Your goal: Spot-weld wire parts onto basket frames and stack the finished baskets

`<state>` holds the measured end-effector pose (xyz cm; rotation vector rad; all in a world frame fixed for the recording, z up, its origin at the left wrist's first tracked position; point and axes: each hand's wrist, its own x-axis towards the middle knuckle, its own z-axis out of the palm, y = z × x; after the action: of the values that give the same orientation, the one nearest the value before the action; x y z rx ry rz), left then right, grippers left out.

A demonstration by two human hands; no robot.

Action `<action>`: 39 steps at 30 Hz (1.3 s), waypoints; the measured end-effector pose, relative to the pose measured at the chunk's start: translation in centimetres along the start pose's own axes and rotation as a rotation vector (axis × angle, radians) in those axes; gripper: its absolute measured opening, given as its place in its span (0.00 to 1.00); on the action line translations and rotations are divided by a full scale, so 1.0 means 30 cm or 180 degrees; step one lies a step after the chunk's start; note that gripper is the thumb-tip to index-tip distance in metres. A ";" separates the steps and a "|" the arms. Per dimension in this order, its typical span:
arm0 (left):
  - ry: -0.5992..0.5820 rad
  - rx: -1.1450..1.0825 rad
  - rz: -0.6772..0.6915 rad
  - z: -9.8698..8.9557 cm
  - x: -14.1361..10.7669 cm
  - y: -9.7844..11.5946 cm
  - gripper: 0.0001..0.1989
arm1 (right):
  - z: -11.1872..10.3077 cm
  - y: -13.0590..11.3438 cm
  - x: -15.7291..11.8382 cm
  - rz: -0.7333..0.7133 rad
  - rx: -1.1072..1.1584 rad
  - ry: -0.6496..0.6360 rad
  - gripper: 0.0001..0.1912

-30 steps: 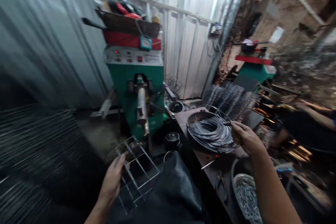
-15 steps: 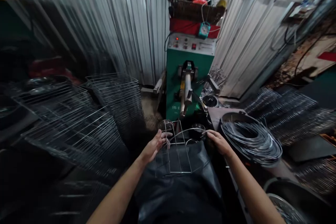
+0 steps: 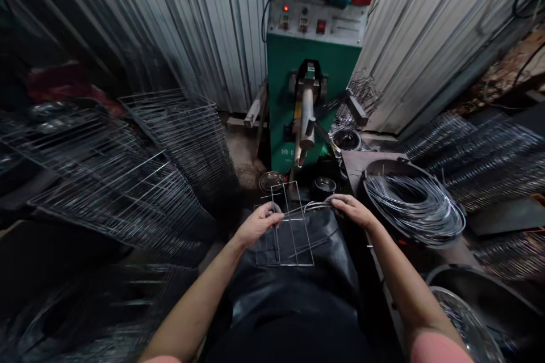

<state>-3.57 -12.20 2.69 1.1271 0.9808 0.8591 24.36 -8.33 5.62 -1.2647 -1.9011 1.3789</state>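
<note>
Over your black apron (image 3: 293, 289), the wire frame (image 3: 285, 265) lay nearly flat, its upper left part inside your left hand (image 3: 258, 224), with the fingers curled closed. Your right hand (image 3: 352, 210) pinched one end of a curved wire (image 3: 313, 206) that ran across to the frame. Both looked light, stiff but springy, and slick; the frame's crossings looked the firmest place to hold.
</note>
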 end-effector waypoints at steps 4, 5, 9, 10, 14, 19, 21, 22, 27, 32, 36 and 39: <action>0.0002 0.0051 0.0037 0.045 0.012 0.002 0.15 | 0.089 -0.138 0.069 -0.0724 -0.1261 -0.0787 0.12; 0.0029 -0.0001 0.0042 0.049 0.011 0.002 0.17 | 0.113 -0.160 0.083 -0.0871 -0.1489 -0.0861 0.10; 0.0124 -0.0384 0.0029 0.019 -0.009 -0.001 0.23 | 0.147 -0.188 0.109 -0.1023 -0.1982 -0.0682 0.07; 0.0162 -0.0434 0.0023 0.004 -0.017 -0.002 0.23 | 0.137 -0.183 0.107 -0.0979 -0.1966 -0.0603 0.07; 0.0388 -0.0062 0.0007 -0.042 -0.048 -0.019 0.19 | 0.066 -0.158 0.081 -0.0746 -0.1662 -0.0136 0.06; 0.0998 0.0269 0.0110 -0.031 -0.072 -0.058 0.21 | 0.018 -0.135 0.064 -0.0555 -0.1182 0.0466 0.06; 0.1089 0.0209 0.0181 -0.023 -0.067 -0.055 0.22 | 0.005 -0.131 0.073 -0.0533 -0.0954 0.0626 0.08; 0.1077 0.0190 0.0224 -0.022 -0.058 -0.046 0.23 | -0.005 -0.130 0.080 -0.0545 -0.0873 0.0681 0.09; 0.1102 0.0140 0.0664 -0.050 0.033 0.034 0.25 | -0.085 -0.110 0.124 -0.0771 -0.1029 0.0977 0.10; 0.1156 0.0272 0.0861 -0.065 0.142 0.065 0.23 | -0.100 -0.025 0.159 -0.0762 -0.1188 0.0577 0.11; 0.1192 0.0213 0.0823 -0.055 0.200 0.044 0.24 | -0.088 0.048 0.196 -0.0734 -0.1373 0.1036 0.12; 0.1113 0.0145 0.0755 -0.044 0.230 0.028 0.24 | -0.095 0.077 0.230 -0.0747 -0.1550 0.1227 0.11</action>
<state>-2.51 -5.23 2.05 1.1701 1.1707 1.2611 24.33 -0.78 3.67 -1.3457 -2.0796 0.5180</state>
